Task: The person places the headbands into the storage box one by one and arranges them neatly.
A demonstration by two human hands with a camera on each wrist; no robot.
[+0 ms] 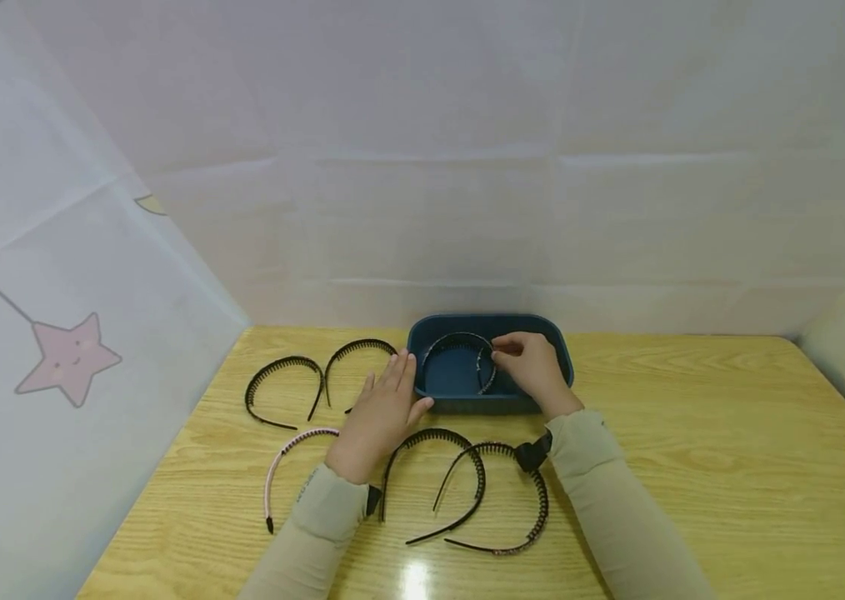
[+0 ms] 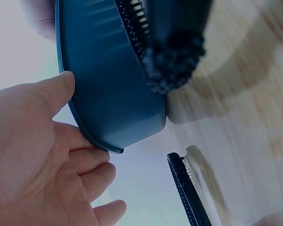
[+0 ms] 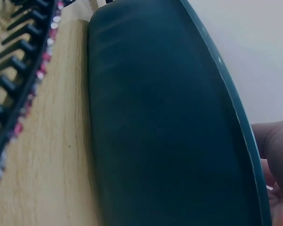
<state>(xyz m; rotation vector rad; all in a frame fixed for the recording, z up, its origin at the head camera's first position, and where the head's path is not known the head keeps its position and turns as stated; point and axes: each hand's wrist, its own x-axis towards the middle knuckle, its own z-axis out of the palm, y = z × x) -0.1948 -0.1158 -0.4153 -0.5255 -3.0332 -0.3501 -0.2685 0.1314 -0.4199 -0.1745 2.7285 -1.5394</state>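
A dark blue plastic bin [image 1: 437, 406] stands at the back of the wooden table. My left hand [image 1: 381, 412] rests against its left front corner; in the left wrist view, the thumb touches the rim and the other fingers lie along the end wall. Over the bin, my right hand [image 1: 531, 367] pinches a black toothed headband [image 1: 460, 336] with a glittery edge, which is inside the bin. Only part of the right hand [image 3: 278, 165] shows in the right wrist view, beyond the rim, and the pinch is hidden there.
Two black toothed headbands [image 1: 283, 361] lie left of the bin. In front are a pink headband [image 1: 270, 483], partly under the left arm, a black one [image 1: 433, 432], and one with pink stones [image 1: 542, 500] near the right sleeve. A pale cloth wall [image 1: 422, 208] rises behind.
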